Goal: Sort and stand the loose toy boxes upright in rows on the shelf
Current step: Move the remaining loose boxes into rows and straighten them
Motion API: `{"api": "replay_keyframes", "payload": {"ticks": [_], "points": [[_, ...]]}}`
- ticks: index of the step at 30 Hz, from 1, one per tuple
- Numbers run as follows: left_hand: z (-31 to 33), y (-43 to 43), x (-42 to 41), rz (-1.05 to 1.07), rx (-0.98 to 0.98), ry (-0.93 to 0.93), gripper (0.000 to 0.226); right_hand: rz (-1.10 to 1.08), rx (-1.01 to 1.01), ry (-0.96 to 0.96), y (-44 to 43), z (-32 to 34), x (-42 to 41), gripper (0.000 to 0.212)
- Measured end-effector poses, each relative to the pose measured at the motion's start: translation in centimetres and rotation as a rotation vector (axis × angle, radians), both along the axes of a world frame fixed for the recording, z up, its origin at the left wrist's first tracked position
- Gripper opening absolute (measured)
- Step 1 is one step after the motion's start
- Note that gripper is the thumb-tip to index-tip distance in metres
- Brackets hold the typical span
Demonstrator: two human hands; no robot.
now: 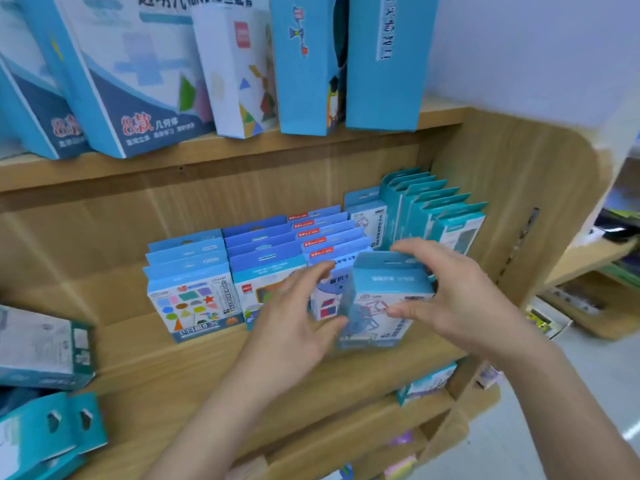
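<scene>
the right hand point(460, 299) pinched the teal cardboard toy box with a wire-cube picture point(375, 296) by its top and front, upright at the front of the wooden shelf point(173, 368), probably to line it up with the rows behind. the left hand point(294, 327), loosely spread, steadied its side with the thumb.

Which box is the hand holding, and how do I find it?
Find the middle wooden shelf, where blue boxes stand in rows. Before the right-hand rows, the right hand grips a teal box. Only it sits out of line, ahead of all rows, its front showing red and blue lines.
</scene>
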State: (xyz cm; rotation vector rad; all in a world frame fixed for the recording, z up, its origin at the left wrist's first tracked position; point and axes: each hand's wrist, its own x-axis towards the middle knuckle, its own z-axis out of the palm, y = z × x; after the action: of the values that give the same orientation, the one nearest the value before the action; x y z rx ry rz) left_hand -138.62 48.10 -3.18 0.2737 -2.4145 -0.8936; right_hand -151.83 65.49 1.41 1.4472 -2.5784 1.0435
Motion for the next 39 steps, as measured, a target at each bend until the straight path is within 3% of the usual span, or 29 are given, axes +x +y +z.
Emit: {"api": "replay_keyframes", "payload": {"ticks": [6, 10, 12, 17, 24, 30, 34, 39], "points": [[1.6, -0.9, -9.2, 0.129, -0.6, -0.338, 0.082, 0.036, 0.019, 0.094, 1.4, 3.3, -9.0, 0.067], [0.1, -1.7, -11.7, 0.235, -0.772, -0.53, 0.082, 0.099, 0.098, 0.191, -0.1, 3.0, -12.2, 0.064], [-0.5, -1.9, -11.9, 0.277, -0.77, -0.545, 0.08, 0.112, 0.116, 0.226, -0.8, 2.5, -13.4, 0.065], [-0.5, -1.1, -12.5, 0.3, -0.755, -0.555, 0.079, 0.129, 0.276, 0.574, -2.1, 0.3, -16.9, 0.062], [-0.3, -0.7, -12.6, 0.313, -0.692, -0.557, 0.08, 0.113, 0.121, 0.789, -3.4, -3.5, -19.0, 0.057], [1.2, 1.5, -16.6, 0.219, -0.639, -0.292, 0.076, 0.047, 0.184, 0.812, -4.2, -3.7, -19.0, 0.056], [1.4, 1.3, -20.7, 0.289, -0.651, -0.382, 0.062, -0.022, 0.169, 0.797, -4.5, -3.7, -19.2, 0.059], [2.0, -0.6, -22.8, 0.409, -0.614, -0.395, 0.053, -0.113, 0.101, 0.664, -3.9, -3.9, -19.2, 0.08]]}}
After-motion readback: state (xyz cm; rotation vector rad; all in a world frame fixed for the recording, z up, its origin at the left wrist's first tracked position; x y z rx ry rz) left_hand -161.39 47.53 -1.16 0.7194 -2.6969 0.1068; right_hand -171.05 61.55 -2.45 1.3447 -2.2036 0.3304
